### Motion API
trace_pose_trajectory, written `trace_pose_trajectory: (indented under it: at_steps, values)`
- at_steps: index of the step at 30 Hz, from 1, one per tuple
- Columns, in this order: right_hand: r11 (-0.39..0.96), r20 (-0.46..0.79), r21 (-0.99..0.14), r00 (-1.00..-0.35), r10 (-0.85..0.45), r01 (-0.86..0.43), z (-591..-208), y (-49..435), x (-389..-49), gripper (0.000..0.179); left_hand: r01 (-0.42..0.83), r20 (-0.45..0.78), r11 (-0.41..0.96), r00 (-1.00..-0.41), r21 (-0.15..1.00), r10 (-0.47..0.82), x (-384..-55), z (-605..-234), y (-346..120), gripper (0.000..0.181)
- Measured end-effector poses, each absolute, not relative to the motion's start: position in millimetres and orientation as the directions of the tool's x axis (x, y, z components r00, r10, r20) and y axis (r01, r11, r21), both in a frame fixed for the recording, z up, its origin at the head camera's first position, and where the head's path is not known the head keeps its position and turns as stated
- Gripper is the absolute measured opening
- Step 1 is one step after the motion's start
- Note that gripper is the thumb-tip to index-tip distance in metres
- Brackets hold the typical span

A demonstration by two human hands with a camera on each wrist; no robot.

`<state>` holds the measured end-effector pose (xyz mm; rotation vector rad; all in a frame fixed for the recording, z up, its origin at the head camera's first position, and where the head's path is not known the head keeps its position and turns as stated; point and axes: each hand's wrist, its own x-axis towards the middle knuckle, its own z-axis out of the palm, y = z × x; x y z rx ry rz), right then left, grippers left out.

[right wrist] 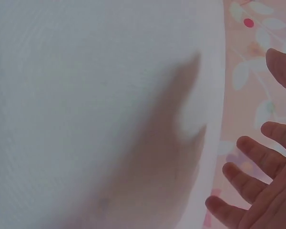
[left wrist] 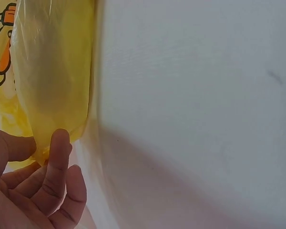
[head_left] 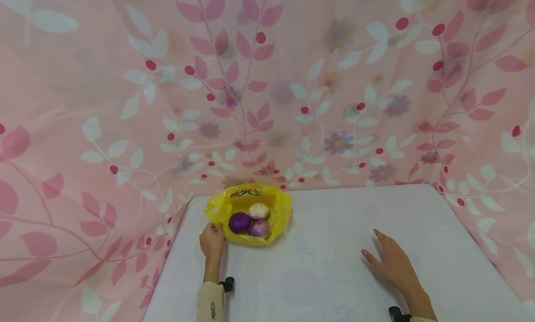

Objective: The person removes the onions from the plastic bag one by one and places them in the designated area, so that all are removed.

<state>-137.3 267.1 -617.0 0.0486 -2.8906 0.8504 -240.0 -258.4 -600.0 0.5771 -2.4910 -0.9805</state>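
Observation:
My left hand (head_left: 212, 241) pinches the near left edge of a yellow plastic bag (head_left: 283, 209) between thumb and fingers. In the left wrist view, the thin plastic (left wrist: 57, 71) gathers at the fingertips, and an orange and black print shows on it. The bag's mouth is spread wide toward the head camera. Inside lie three round, onion-like vegetables: a dark purple one (head_left: 239, 222), a white one (head_left: 258, 211) and a light purple one (head_left: 259, 228). Well to the right, my right hand (head_left: 393, 261) hovers over the table, fingers spread and nothing held.
A white cloth covers the table (head_left: 322, 247), and the bag sits at its back left. Pink curtains with leaf and flower prints (head_left: 267, 104) hang behind and on both sides. A small black device (head_left: 227, 284) is strapped at the left wrist.

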Motion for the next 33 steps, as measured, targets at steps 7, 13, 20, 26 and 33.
trace_pose_trajectory:
  at_steps: [7, 13, 20, 26, 33]
  values:
    - [0.801, 0.104, -0.597, -0.994, 0.033, -0.036, -607, 257, -141, 0.087, -0.209, 0.211, 0.662, -0.843, 0.72, -0.495, -239, -600, -259, 0.024]
    - [0.786, 0.154, -0.614, -0.988, 0.029, -0.073, -603, 240, -149, 0.081, -0.214, 0.214, 0.665, -0.839, 0.716, -0.5, -238, -601, -258, 0.024]
    - [0.758, 0.188, -0.641, -0.982, 0.005, -0.119, -596, 216, -162, 0.075, -0.215, 0.214, 0.669, -0.84, 0.711, -0.498, -240, -600, -258, 0.024]
    - [0.736, 0.199, -0.659, -0.98, -0.027, -0.154, -592, 193, -170, 0.072, -0.213, 0.215, 0.67, -0.842, 0.711, -0.495, -241, -599, -259, 0.023]
    - [0.716, 0.204, -0.673, -0.977, -0.063, -0.187, -591, 163, -176, 0.068, -0.224, 0.206, 0.676, -0.844, 0.702, -0.494, -240, -600, -261, 0.024]
